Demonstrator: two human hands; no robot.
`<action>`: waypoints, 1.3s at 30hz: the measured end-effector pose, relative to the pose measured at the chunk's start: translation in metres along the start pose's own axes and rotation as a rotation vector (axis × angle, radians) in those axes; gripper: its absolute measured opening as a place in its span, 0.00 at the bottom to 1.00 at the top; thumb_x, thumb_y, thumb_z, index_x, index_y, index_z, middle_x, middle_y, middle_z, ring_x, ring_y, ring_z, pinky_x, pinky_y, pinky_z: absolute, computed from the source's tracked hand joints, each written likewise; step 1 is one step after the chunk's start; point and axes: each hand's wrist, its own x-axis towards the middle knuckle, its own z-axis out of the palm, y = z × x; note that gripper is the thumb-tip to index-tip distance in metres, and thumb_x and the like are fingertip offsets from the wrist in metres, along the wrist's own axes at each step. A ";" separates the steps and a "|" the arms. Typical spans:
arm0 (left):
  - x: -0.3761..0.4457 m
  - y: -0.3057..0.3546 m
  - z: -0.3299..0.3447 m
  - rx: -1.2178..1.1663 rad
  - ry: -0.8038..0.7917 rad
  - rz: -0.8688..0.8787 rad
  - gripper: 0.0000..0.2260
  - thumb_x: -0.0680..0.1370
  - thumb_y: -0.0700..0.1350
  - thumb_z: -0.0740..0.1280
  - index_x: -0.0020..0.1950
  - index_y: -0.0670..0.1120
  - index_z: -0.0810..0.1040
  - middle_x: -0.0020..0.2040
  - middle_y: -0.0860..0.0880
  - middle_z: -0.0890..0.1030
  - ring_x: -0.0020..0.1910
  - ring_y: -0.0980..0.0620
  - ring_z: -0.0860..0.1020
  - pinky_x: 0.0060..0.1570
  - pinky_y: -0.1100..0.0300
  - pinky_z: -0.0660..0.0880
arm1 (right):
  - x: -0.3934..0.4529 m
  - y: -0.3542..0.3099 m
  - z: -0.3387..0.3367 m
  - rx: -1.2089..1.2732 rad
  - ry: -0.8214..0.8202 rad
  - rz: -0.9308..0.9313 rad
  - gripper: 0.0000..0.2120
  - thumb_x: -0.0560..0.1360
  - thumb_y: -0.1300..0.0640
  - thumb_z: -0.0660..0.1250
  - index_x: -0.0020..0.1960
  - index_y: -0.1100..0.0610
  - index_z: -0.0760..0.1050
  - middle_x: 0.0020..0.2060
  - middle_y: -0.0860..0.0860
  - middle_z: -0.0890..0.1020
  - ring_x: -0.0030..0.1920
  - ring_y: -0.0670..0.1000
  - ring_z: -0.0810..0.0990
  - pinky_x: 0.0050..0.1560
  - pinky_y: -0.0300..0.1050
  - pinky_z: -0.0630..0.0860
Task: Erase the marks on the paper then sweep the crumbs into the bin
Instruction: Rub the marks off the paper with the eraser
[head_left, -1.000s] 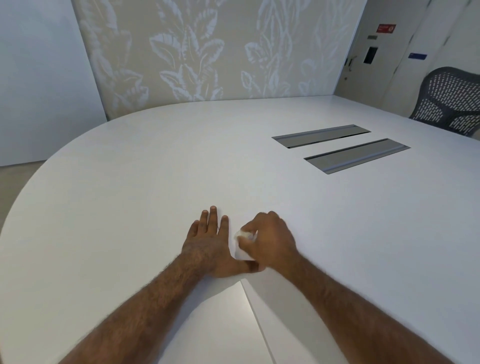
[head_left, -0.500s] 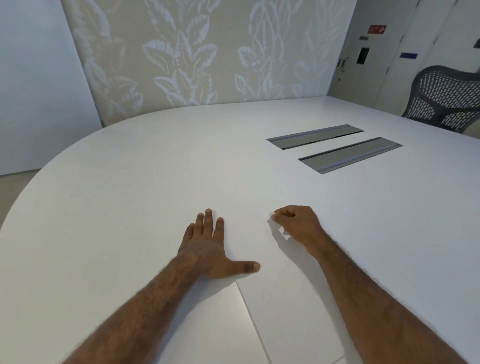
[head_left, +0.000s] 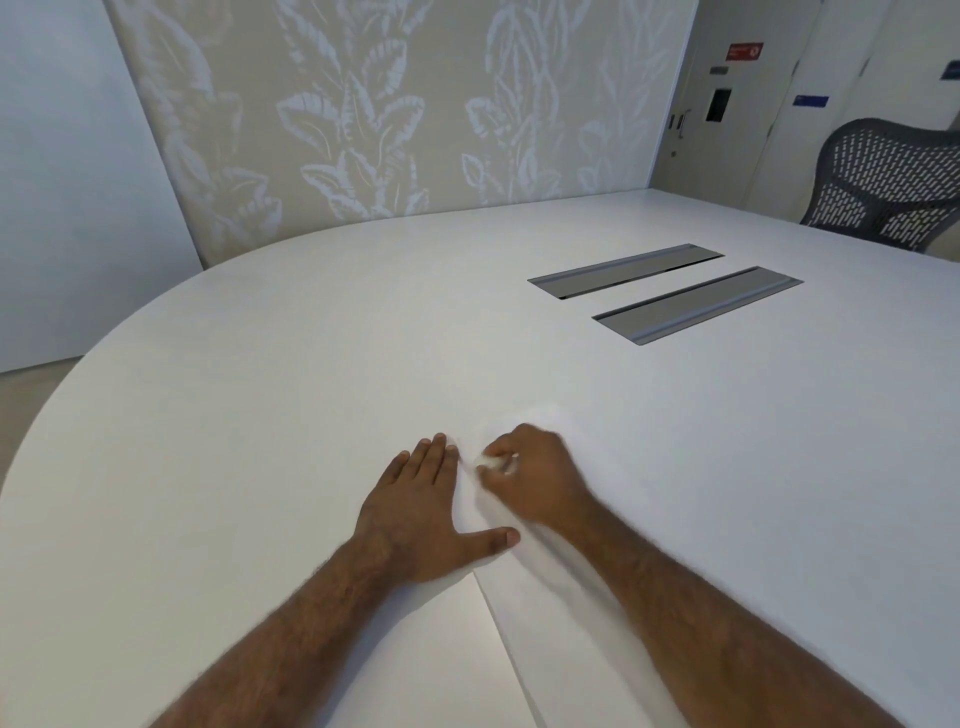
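The left hand (head_left: 415, 512) lies flat with its fingers spread, pressing down the white paper (head_left: 550, 613). Just beside it, the right hand (head_left: 530, 475) pinches a small white eraser (head_left: 491, 460) on the paper, on the big white table (head_left: 260, 364).

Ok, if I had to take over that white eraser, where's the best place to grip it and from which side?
Grip the eraser by its two long sides with a fingertip pinch from above, as the right hand does now. It is small and sits low against the paper, so only a top-down pinch fits. Come from the right: the left hand lies flat close beside it.
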 end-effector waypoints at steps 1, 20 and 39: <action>0.000 0.000 0.000 -0.002 0.004 -0.001 0.61 0.59 0.85 0.41 0.81 0.46 0.41 0.81 0.51 0.40 0.79 0.55 0.39 0.76 0.55 0.38 | -0.002 -0.005 0.004 -0.026 -0.034 -0.022 0.11 0.64 0.47 0.67 0.43 0.50 0.82 0.40 0.46 0.83 0.44 0.49 0.81 0.45 0.46 0.79; 0.000 0.001 0.000 -0.021 -0.020 -0.001 0.57 0.59 0.85 0.42 0.80 0.55 0.42 0.80 0.53 0.38 0.78 0.55 0.37 0.77 0.53 0.39 | 0.012 -0.012 -0.009 -0.138 0.024 0.094 0.10 0.66 0.50 0.68 0.45 0.52 0.83 0.41 0.46 0.83 0.45 0.50 0.82 0.45 0.43 0.79; 0.001 0.000 -0.003 -0.018 -0.054 -0.002 0.57 0.59 0.85 0.42 0.80 0.54 0.40 0.80 0.53 0.36 0.78 0.55 0.35 0.77 0.53 0.38 | 0.027 -0.005 -0.014 -0.116 0.055 0.174 0.09 0.67 0.48 0.68 0.41 0.52 0.83 0.37 0.45 0.83 0.41 0.49 0.81 0.41 0.39 0.75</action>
